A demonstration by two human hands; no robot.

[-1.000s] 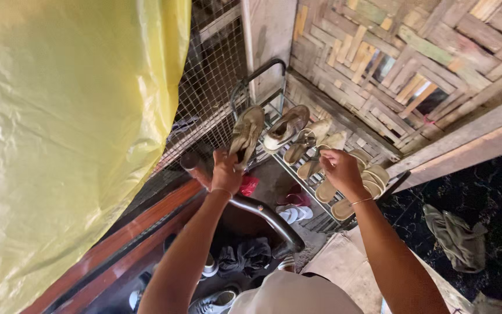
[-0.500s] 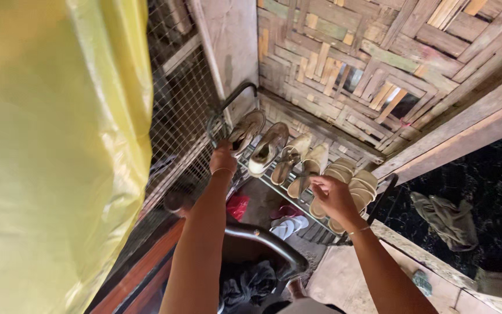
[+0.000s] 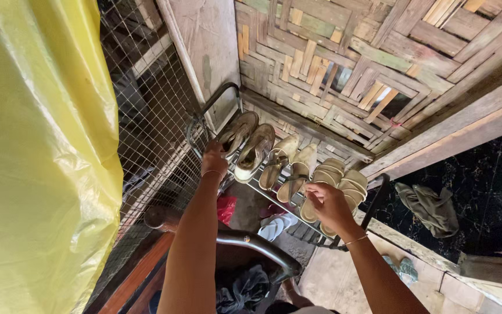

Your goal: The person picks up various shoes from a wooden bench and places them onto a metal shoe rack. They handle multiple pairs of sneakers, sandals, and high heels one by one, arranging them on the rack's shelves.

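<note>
A metal shoe rack (image 3: 203,110) stands against a woven bamboo wall, and its top shelf holds a row of worn shoes and sandals. My left hand (image 3: 212,158) grips the heel of a worn brown shoe (image 3: 238,129) lying at the rack's left end. Beside it lies a second brown shoe (image 3: 255,152), then two beige strappy sandals (image 3: 295,168). My right hand (image 3: 325,203) is pinched on the heel end of the right beige sandal. Tan slide sandals (image 3: 347,180) lie at the rack's right end.
A yellow plastic sheet (image 3: 30,151) and wire mesh (image 3: 152,110) close off the left. White sandals (image 3: 277,225) and a red item (image 3: 226,209) lie under the rack. A curved dark bar (image 3: 257,244) crosses below my arms. An olive cloth (image 3: 428,206) lies on the dark floor.
My left hand has carried the brown shoe from mid-air down onto the rack's left end. My right hand has shifted toward the heel of the beige sandal. The view has swung left.
</note>
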